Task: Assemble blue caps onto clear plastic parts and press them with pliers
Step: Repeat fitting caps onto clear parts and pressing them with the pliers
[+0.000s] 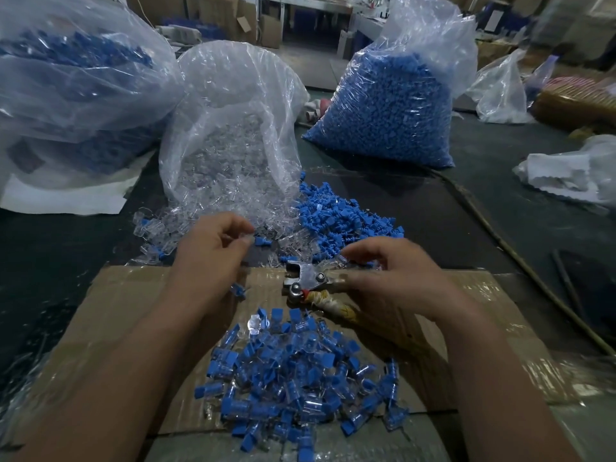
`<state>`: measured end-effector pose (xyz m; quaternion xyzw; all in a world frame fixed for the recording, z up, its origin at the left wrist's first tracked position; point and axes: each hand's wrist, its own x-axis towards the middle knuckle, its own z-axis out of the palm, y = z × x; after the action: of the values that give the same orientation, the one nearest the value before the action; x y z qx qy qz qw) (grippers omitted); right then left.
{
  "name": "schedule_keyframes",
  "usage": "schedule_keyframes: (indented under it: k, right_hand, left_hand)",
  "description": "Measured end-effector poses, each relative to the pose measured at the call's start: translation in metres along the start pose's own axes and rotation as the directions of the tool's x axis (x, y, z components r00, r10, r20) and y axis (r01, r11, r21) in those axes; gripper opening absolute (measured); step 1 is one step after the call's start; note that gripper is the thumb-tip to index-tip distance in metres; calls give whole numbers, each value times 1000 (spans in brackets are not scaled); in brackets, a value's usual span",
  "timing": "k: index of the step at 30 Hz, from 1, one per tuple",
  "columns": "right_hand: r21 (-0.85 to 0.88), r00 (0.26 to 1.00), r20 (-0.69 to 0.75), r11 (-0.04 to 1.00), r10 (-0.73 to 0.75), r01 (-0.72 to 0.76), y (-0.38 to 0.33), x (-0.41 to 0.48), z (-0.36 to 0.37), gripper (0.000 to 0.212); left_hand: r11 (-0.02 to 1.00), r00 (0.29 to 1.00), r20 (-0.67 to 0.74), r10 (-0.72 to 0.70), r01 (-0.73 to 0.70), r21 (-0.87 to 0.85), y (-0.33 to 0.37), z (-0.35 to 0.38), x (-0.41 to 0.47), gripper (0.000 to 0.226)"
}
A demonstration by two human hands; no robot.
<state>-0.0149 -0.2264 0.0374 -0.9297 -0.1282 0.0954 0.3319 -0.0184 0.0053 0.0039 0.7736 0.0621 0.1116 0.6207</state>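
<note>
Our left hand (213,251) is curled, with thumb and forefinger pinching one clear plastic part (248,235) at the near edge of the spill from the open bag of clear parts (230,138). A blue cap (259,241) sits just beyond those fingertips; we cannot tell whether it is already seated in the part or only lying beside it.

Our right hand (386,278) grips the pliers (306,278) by their tape-wrapped handles. The metal head points left over the cardboard sheet (133,301) and the jaws look parted with nothing between them. The free fingers arch forward toward the loose blue caps (336,215) heaped just behind the pliers.

We judge this to be the pick-and-mate step: a part is in hand, but a cap is not yet pressed home. The pile of finished pieces (293,378), lying near us on the cardboard, says the work is well along, though the full bag of blue caps (383,108) further back says plenty remains.

Next we need cap and part aligned, then brought between the jaws squarely, so the squeeze seats the cap without cracking the clear plastic.
</note>
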Motion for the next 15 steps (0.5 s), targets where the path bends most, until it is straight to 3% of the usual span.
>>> schedule_keyframes:
  k: [3, 6, 11, 15]
  right_hand:
    - [64, 947, -317, 998, 45, -26, 4, 6, 2, 12]
    - [63, 874, -478, 996, 88, -66, 13, 10, 1, 13]
    - [-113, 885, -461, 985, 64, -130, 20, 19, 9, 9]
    - [-264, 909, -412, 948, 57, -179, 19, 26, 16, 16]
  left_hand:
    - [995, 998, 40, -48, 51, -83, 7, 0, -3, 25]
    - [991, 997, 60, -58, 64, -114, 11, 0, -4, 27]
    - [981, 991, 102, -88, 104, -165, 18, 1, -7, 11]
    - [979, 989, 124, -82, 103, -177, 17, 3, -10, 11]
